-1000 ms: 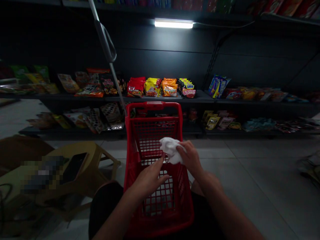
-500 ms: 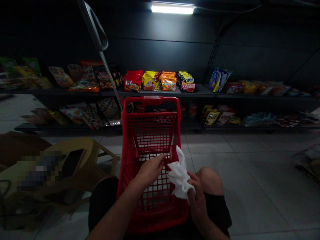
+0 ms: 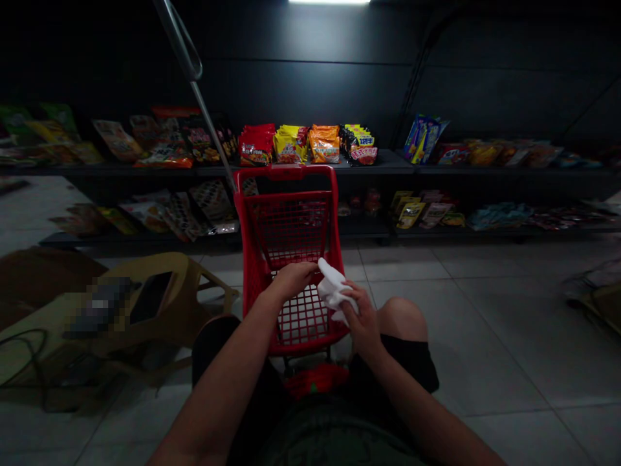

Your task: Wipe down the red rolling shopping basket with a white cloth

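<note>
A red plastic shopping cart (image 3: 291, 220) stands upright right in front of my knees. My left hand (image 3: 294, 278) is curled over the cart's mesh near its middle, fingers closed on the grid. My right hand (image 3: 359, 317) grips a crumpled white cloth (image 3: 332, 291) held against the cart's right side, just beside my left hand. My right knee (image 3: 400, 317) shows bare to the right of the cart.
A long metal handle (image 3: 194, 84) slants up from the cart's left rear. Dark shelves (image 3: 378, 169) with snack packets (image 3: 310, 144) run along the back wall. A tan plastic stool (image 3: 179, 291) with a phone on it lies tipped at the left. Tiled floor (image 3: 485, 304) spreads to the right.
The cart has shifted away and stands more upright. My right hand brought the cloth up from beside my knee to the cart's side, close to my left hand.
</note>
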`<act>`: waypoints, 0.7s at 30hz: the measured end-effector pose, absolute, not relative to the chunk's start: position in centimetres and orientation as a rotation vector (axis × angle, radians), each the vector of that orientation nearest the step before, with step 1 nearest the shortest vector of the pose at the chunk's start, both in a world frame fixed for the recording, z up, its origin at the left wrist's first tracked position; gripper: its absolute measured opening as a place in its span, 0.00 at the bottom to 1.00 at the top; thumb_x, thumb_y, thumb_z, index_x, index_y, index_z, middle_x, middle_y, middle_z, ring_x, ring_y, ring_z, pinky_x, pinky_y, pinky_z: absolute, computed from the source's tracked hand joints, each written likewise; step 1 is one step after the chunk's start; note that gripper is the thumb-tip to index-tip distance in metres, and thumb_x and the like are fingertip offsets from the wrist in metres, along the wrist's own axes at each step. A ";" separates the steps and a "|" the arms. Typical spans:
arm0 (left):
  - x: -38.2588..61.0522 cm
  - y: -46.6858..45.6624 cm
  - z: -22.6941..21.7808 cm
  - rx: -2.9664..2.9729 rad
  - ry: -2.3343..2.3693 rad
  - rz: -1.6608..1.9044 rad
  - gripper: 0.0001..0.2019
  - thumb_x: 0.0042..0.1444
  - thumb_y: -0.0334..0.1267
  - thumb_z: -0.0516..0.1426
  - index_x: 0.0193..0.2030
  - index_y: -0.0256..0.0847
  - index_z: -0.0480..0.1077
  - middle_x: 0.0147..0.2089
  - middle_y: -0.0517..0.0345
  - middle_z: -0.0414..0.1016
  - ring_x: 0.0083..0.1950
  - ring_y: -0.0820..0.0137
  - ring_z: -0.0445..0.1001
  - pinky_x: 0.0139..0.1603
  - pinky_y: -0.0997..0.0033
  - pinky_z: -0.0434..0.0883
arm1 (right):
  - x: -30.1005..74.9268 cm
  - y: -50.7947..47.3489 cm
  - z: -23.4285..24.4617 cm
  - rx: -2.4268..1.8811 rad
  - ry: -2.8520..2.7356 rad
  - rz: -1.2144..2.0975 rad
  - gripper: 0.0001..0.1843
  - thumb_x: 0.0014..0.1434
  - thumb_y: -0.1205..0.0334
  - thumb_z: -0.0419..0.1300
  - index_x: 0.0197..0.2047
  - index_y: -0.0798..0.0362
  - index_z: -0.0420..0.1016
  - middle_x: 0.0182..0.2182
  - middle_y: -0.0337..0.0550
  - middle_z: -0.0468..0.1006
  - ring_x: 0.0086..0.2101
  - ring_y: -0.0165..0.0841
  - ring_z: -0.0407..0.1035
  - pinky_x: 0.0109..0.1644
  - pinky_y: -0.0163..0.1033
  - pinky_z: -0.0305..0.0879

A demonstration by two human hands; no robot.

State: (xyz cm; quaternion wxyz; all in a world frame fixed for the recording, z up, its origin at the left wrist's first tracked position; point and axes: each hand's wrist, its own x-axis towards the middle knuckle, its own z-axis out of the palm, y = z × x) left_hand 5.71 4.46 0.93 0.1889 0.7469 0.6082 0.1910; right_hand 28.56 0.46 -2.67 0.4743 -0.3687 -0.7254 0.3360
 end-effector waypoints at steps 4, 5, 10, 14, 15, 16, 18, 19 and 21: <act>5.6 5.0 0.4 2.083 1.721 0.616 0.17 0.64 0.36 0.50 0.56 0.45 0.72 0.59 0.58 0.76 0.60 0.68 0.72 0.63 0.69 0.64 | 30.5 -5.1 -7.1 -0.984 -1.767 0.770 0.04 0.61 0.63 0.54 0.36 0.49 0.69 0.53 0.51 0.68 0.57 0.40 0.63 0.61 0.46 0.62; 5.7 5.0 0.3 2.078 1.716 0.643 0.17 0.65 0.37 0.49 0.57 0.45 0.72 0.59 0.57 0.75 0.60 0.68 0.72 0.63 0.68 0.64 | 30.8 -5.7 -8.5 -1.027 -1.749 0.788 0.03 0.59 0.64 0.54 0.35 0.49 0.69 0.53 0.51 0.68 0.56 0.41 0.64 0.59 0.45 0.62; 7.0 5.1 0.4 2.033 1.635 0.755 0.22 0.66 0.42 0.47 0.63 0.41 0.65 0.62 0.53 0.73 0.61 0.69 0.72 0.63 0.67 0.67 | 31.1 -5.2 -12.4 -1.102 -1.541 1.072 0.10 0.50 0.66 0.57 0.39 0.51 0.69 0.40 0.45 0.72 0.42 0.38 0.69 0.47 0.41 0.68; 9.7 4.5 0.8 1.834 1.562 0.771 0.31 0.63 0.52 0.49 0.69 0.38 0.57 0.69 0.47 0.63 0.68 0.64 0.64 0.69 0.63 0.59 | 31.0 -4.5 -9.9 -1.046 -1.537 1.051 0.06 0.47 0.69 0.59 0.30 0.51 0.67 0.35 0.39 0.68 0.37 0.34 0.65 0.44 0.38 0.64; 10.5 4.4 0.9 1.781 1.572 0.771 0.33 0.63 0.55 0.48 0.70 0.39 0.56 0.71 0.47 0.60 0.70 0.63 0.60 0.71 0.63 0.56 | 31.0 -4.5 -9.0 -1.007 -1.540 1.031 0.07 0.47 0.69 0.60 0.30 0.51 0.66 0.35 0.39 0.68 0.38 0.34 0.65 0.45 0.37 0.64; 11.4 4.2 0.8 1.738 1.589 0.779 0.34 0.64 0.56 0.47 0.71 0.39 0.55 0.72 0.48 0.56 0.72 0.63 0.57 0.72 0.63 0.53 | 30.9 -4.4 -8.4 -0.967 -1.545 1.026 0.07 0.47 0.69 0.60 0.30 0.50 0.66 0.35 0.39 0.68 0.38 0.34 0.65 0.45 0.37 0.63; 13.1 4.0 0.5 1.697 1.643 0.793 0.36 0.64 0.56 0.45 0.72 0.36 0.50 0.75 0.46 0.48 0.75 0.62 0.50 0.73 0.61 0.49 | 30.5 -3.9 -8.3 -0.928 -1.565 1.067 0.09 0.46 0.69 0.60 0.33 0.50 0.67 0.36 0.39 0.69 0.39 0.34 0.65 0.44 0.37 0.63; 13.8 3.9 0.3 1.688 1.697 0.808 0.37 0.64 0.55 0.46 0.73 0.34 0.47 0.76 0.44 0.45 0.75 0.60 0.48 0.73 0.60 0.49 | 30.2 -3.5 -8.8 -0.944 -1.578 1.104 0.11 0.45 0.70 0.60 0.34 0.50 0.68 0.37 0.39 0.69 0.39 0.34 0.65 0.44 0.37 0.63; 14.5 3.8 -0.2 1.703 1.815 0.824 0.40 0.63 0.52 0.49 0.74 0.31 0.41 0.75 0.39 0.44 0.75 0.57 0.49 0.72 0.57 0.53 | 29.7 -2.4 -10.6 -1.041 -1.614 1.193 0.15 0.42 0.72 0.60 0.36 0.51 0.69 0.37 0.40 0.70 0.38 0.35 0.65 0.44 0.38 0.62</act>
